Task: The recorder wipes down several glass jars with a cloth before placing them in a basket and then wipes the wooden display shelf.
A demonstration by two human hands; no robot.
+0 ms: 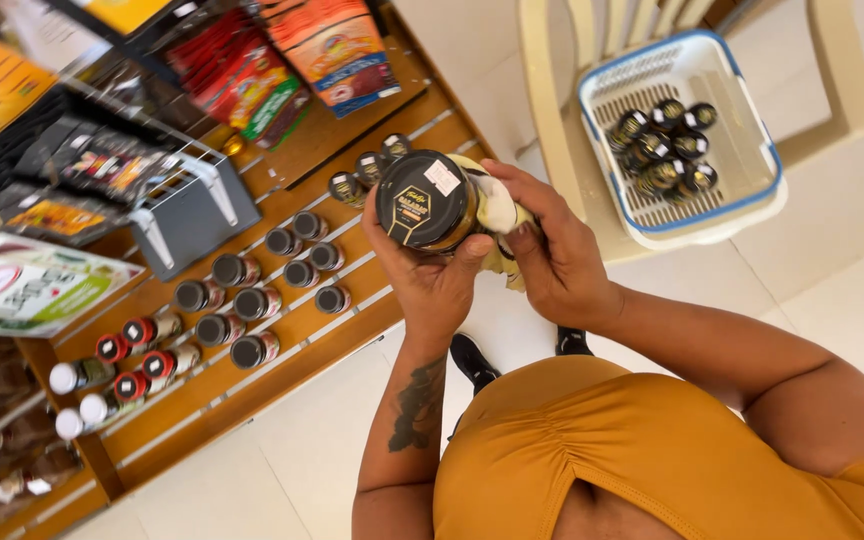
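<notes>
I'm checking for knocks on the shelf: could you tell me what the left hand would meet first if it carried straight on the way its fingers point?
Probably the dark-lidded jars on the wooden shelf, just beyond the jar the left hand holds; depth is unclear.

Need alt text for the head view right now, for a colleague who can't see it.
Both hands hold a black-lidded jar: left hand grips it, right hand presses a pale cloth to its side. Beyond, a wooden shelf carries similar jars, and a white basket on a chair holds more.
</notes>
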